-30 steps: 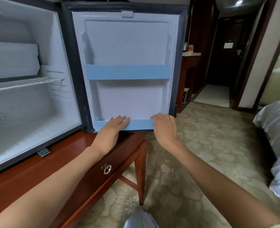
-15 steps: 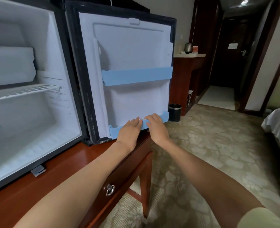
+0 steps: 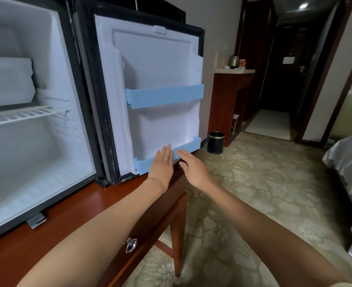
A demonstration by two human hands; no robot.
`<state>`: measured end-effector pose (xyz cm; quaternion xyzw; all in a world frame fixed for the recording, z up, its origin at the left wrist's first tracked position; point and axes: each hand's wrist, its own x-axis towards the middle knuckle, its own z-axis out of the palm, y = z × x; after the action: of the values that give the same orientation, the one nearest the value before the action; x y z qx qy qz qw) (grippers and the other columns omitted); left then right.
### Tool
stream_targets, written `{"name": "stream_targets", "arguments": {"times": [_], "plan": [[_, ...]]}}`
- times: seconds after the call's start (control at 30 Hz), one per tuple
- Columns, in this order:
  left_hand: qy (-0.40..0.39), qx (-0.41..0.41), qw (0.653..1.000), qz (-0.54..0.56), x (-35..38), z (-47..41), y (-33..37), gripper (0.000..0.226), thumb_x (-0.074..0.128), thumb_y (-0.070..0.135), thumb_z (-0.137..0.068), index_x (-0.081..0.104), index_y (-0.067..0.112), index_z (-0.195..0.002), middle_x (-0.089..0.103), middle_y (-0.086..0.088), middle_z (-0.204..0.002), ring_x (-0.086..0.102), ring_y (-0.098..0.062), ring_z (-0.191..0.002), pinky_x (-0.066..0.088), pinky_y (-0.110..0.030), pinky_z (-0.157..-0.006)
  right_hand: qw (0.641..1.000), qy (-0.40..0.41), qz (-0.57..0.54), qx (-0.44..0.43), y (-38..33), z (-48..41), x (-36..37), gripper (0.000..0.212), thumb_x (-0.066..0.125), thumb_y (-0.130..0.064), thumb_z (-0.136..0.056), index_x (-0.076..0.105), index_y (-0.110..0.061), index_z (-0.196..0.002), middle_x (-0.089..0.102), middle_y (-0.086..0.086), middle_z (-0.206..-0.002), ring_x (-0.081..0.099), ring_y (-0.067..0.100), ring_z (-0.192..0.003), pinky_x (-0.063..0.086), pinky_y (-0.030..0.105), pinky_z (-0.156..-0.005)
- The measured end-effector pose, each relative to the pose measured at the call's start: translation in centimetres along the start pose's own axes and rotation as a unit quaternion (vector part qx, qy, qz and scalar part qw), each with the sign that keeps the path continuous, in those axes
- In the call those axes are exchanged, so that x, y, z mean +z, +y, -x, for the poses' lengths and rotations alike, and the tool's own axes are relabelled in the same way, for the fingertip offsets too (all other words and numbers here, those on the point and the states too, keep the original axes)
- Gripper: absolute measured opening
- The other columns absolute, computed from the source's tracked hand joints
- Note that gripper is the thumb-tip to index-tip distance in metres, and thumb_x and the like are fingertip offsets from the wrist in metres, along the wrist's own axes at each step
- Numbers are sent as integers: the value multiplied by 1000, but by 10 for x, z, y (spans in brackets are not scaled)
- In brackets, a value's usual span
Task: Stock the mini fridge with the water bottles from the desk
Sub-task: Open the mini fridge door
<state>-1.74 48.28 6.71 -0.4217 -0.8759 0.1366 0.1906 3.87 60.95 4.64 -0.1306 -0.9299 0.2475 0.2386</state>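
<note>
At the bottom of the frame a ring pull (image 3: 131, 245) is seen on the drawer under the reddish wooden tabletop (image 3: 77, 208). Both forearms are stretched forward over it. The left grip (image 3: 161, 164) is laid flat, fingers straight and together, against the lower blue door rail (image 3: 186, 146); nothing is held. The right grip (image 3: 193, 168) is spread loosely just beside it and is empty, with its fingertips at the same rail. Whether they touch it cannot be told. The mini fridge (image 3: 46, 152) is set on the tabletop at the left of the frame, with its door (image 3: 160, 59) swung wide. An upper blue rail (image 3: 164, 98) and a wire shelf (image 3: 22, 116) are seen. Farther right, a black waste bin (image 3: 215, 142) is placed on the patterned carpet (image 3: 253, 193), and a kettle (image 3: 233, 61) is seen on a cabinet (image 3: 228, 96) beyond.
</note>
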Motion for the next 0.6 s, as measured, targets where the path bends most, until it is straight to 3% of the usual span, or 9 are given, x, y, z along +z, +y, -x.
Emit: {"name": "stream_targets", "arguments": {"times": [0.17,0.37,0.6], "plan": [[37,9,999,-16,21,20,-2,79,48,1,-94,-11,-6,-148,-22,-20,-157,-18,-31,-146,-7,-38,-120,999,-42,-5,-27,-10,13,4,48,43,-18,-103,34,-22,-150,33,-2,-156,29,12,-144,29,33,-116],[67,55,993,76,41,51,-26,78,38,0,-92,-15,5,-150,-20,-11,-159,-17,-23,-147,-15,-31,-117,996,-74,-10,-49,-28,24,10,46,43,-21,-103,37,-21,-149,38,-2,-154,34,14,-141,28,32,-116],[68,81,981,162,47,95,-54,67,38,8,-94,10,17,-155,3,-7,-162,-2,-20,-150,-15,-27,-115,992,-67,-102,-25,-53,43,29,36,46,-21,-102,53,-18,-137,56,2,-135,52,15,-125,39,31,-108]]}}
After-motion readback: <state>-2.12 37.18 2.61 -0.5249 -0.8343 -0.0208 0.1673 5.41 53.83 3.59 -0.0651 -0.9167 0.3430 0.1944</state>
